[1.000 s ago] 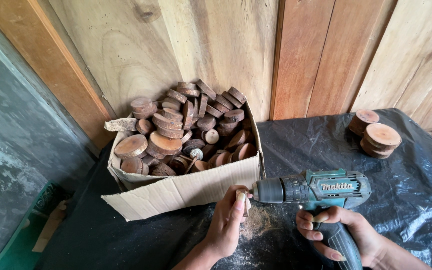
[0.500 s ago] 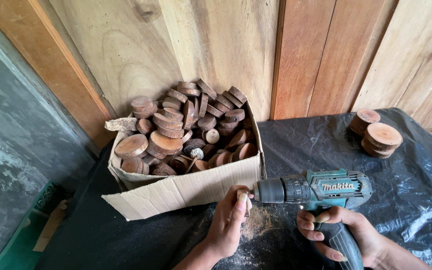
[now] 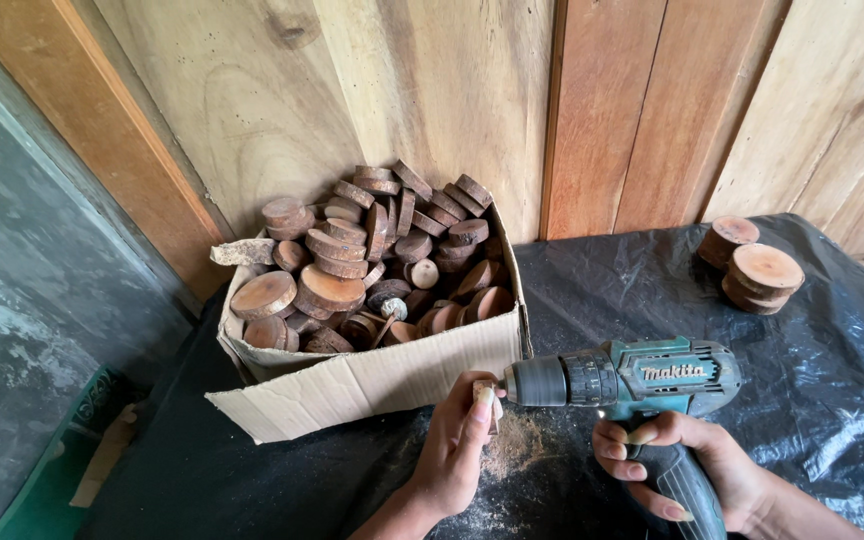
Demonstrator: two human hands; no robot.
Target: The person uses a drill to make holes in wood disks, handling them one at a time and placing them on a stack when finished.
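**Fingers in line with the drill bit**

Nearest the camera, the right hand point(image 3: 697, 465) has its grip wrapped tight around the handle of a teal cordless drill point(image 3: 632, 380), which lies level with its chuck pointing left. The left hand point(image 3: 457, 450) pinches a small wood slice point(image 3: 485, 395) on edge, fingers clamped on it, right against the nose of the drill. The bit itself is hidden between chuck and wood, so how deep it sits cannot be read.

The main risk, as I judge it, is the bit breaking through or skating off the slice into the fingertips behind it — nothing but the hand backs the piece. If the bit catches, the slice could spin in the pinch and tear loose. A patch of sawdust point(image 3: 512, 455) lies on the black plastic sheet point(image 3: 832, 360) covering the desk below; the sheet looks slick and wrinkled, poor footing for a braced wrist.

Further back, a cardboard box point(image 3: 372, 375) heaped with wood slices sits just beside the left hand — a jolt could knock its sagging flap. A small stack of slices point(image 3: 752, 265) stands well apart at the far right, by the plank wall point(image 3: 452, 90).
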